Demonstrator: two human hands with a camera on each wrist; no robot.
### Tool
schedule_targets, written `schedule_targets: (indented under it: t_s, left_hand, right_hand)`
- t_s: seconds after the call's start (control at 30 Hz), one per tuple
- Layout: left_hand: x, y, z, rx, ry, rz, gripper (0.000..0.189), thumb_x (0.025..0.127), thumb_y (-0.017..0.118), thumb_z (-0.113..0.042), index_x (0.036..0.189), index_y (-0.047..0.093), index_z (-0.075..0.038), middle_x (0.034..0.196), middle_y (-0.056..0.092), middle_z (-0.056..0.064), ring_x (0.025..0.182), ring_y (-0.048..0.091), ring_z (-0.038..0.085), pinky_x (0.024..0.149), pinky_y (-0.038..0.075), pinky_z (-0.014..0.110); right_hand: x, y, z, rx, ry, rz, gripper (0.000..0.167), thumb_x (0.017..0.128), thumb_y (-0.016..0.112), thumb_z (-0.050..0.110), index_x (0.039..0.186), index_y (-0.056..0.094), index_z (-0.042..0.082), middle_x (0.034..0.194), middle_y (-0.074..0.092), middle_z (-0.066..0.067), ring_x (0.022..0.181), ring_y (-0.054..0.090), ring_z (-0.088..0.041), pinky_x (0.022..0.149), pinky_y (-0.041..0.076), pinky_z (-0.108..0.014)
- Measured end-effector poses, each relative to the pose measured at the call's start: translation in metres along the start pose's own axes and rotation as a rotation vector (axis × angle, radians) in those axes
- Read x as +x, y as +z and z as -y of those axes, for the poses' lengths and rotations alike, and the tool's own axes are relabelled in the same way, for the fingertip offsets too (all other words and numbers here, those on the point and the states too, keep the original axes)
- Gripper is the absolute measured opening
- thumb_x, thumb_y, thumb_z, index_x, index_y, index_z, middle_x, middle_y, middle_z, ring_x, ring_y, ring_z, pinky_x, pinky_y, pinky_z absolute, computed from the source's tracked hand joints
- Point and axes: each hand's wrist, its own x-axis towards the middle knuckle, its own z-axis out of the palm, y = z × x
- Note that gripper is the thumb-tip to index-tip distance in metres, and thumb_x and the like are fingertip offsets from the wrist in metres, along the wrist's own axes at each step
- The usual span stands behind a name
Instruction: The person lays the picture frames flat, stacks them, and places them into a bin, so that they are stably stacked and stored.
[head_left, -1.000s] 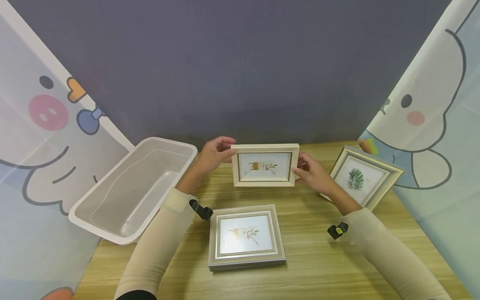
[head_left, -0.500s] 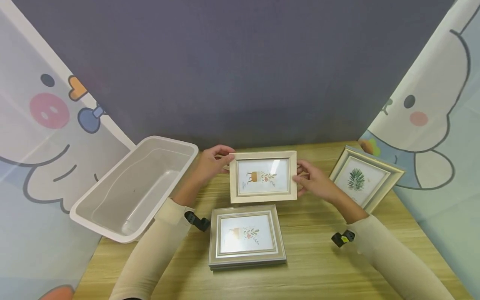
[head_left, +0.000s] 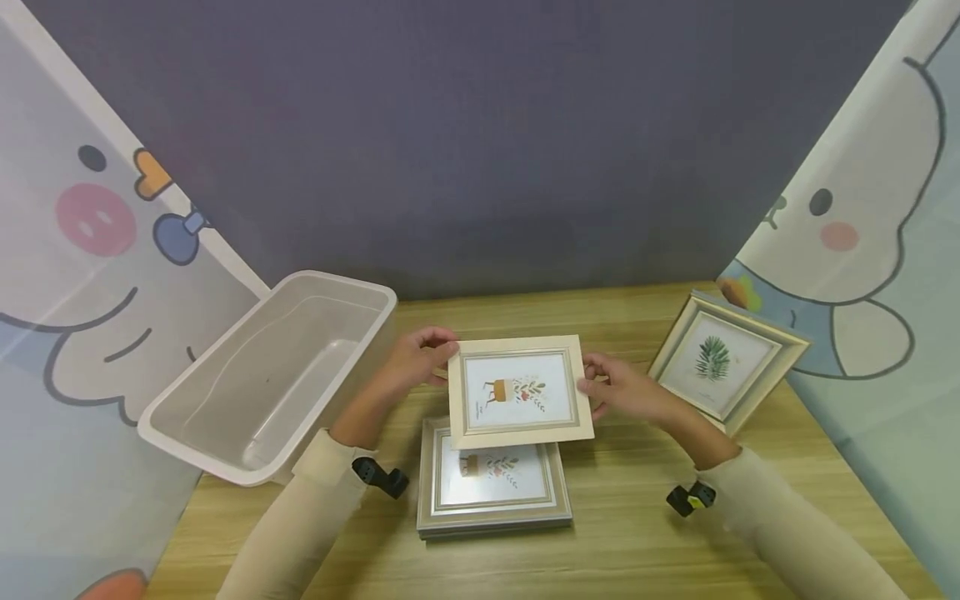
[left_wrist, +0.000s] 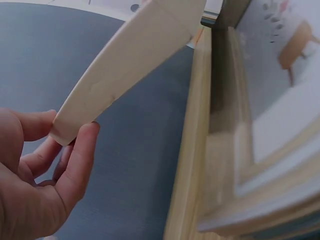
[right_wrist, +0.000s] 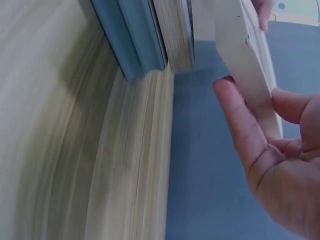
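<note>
So, left hand (head_left: 422, 362), right hand (head_left: 619, 388) pinching cream frame (head_left: 519, 392) by ends, long axis hand-to-hand, frame stack (head_left: 495, 490) below, left closer.

It's bright enough in here, an even, soft light whose source I can't place. Just below the left hand (head_left: 417, 363), the stacked frames (head_left: 493, 477) catch a whitish glare; below the right hand (head_left: 618, 388), a faint shadow softens on the tabletop (head_left: 637, 533). Beyond both, the backdrop (head_left: 480, 150) sits dim. The head view is fairly crisp, though its wide angle leans the sides outward. Both wrist views run bluer and duller, with the stacked frames smeared right of the left hand and the tabletop blurred left of the right hand.
</note>
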Motion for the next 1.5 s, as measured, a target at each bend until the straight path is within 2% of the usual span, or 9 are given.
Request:
schedule_targets:
  t_s: [0.27, 0.4, 0.53, 0.8, 0.97, 1.23, 1.5]
  left_hand:
    - [-0.014, -0.004, 0.015, 0.021, -0.07, 0.027, 0.029, 0.103, 0.06, -0.014, 0.127, 0.063, 0.002, 0.107, 0.061, 0.013, 0.083, 0.064, 0.021, 0.068, 0.064, 0.038]
    - [-0.02, -0.007, 0.023, 0.033, -0.107, 0.037, 0.027, 0.102, 0.06, -0.013, 0.125, 0.063, 0.002, 0.103, 0.06, 0.011, 0.082, 0.062, 0.02, 0.067, 0.064, 0.037]
    - [-0.025, -0.008, 0.033, 0.048, -0.133, 0.057, 0.026, 0.102, 0.06, -0.012, 0.124, 0.063, 0.003, 0.102, 0.059, 0.01, 0.082, 0.061, 0.02, 0.066, 0.064, 0.037]
    - [-0.033, -0.01, 0.046, 0.082, -0.17, 0.086, 0.027, 0.103, 0.059, -0.012, 0.125, 0.062, 0.003, 0.104, 0.06, 0.012, 0.081, 0.061, 0.021, 0.066, 0.063, 0.037]
    - [-0.037, -0.012, 0.05, 0.079, -0.187, 0.094, 0.026, 0.103, 0.059, -0.011, 0.125, 0.063, 0.003, 0.105, 0.06, 0.013, 0.084, 0.06, 0.022, 0.068, 0.064, 0.039]
    - [-0.039, -0.014, 0.057, 0.092, -0.207, 0.131, 0.026, 0.103, 0.059, -0.013, 0.124, 0.063, 0.002, 0.104, 0.06, 0.01, 0.087, 0.059, 0.022, 0.071, 0.064, 0.04]
    - [-0.041, -0.014, 0.057, 0.187, -0.165, 0.143, 0.025, 0.102, 0.06, -0.013, 0.12, 0.065, 0.003, 0.103, 0.062, 0.011, 0.085, 0.061, 0.021, 0.08, 0.061, 0.045]
  right_hand:
    - [-0.005, 0.02, 0.0, -0.047, 0.069, 0.036, 0.052, 0.104, 0.059, 0.02, 0.14, 0.039, -0.012, 0.098, 0.061, -0.015, 0.078, 0.072, -0.028, 0.075, 0.064, -0.047]
    - [-0.007, 0.03, -0.002, -0.04, 0.059, 0.065, 0.043, 0.104, 0.059, 0.02, 0.131, 0.046, -0.011, 0.091, 0.063, -0.012, 0.076, 0.072, -0.029, 0.073, 0.064, -0.048]
    - [-0.007, 0.038, -0.006, -0.023, 0.05, 0.093, 0.033, 0.103, 0.059, 0.017, 0.121, 0.05, -0.009, 0.087, 0.065, -0.009, 0.072, 0.071, -0.023, 0.071, 0.064, -0.048]
    - [-0.007, 0.048, -0.009, -0.033, 0.064, 0.121, 0.031, 0.102, 0.061, 0.02, 0.116, 0.054, -0.008, 0.083, 0.068, -0.009, 0.072, 0.071, -0.023, 0.068, 0.064, -0.042]
    - [-0.008, 0.049, -0.005, -0.037, 0.069, 0.139, 0.03, 0.102, 0.061, 0.023, 0.114, 0.056, -0.005, 0.084, 0.07, -0.009, 0.073, 0.071, -0.024, 0.068, 0.064, -0.04]
    - [-0.009, 0.052, -0.004, -0.09, 0.049, 0.165, 0.025, 0.102, 0.062, 0.022, 0.107, 0.056, -0.003, 0.08, 0.071, -0.008, 0.074, 0.072, -0.03, 0.067, 0.063, -0.049]
    - [-0.008, 0.051, -0.006, -0.125, 0.04, 0.171, 0.024, 0.102, 0.063, 0.025, 0.102, 0.057, 0.001, 0.079, 0.072, -0.011, 0.073, 0.07, -0.025, 0.065, 0.062, -0.045]
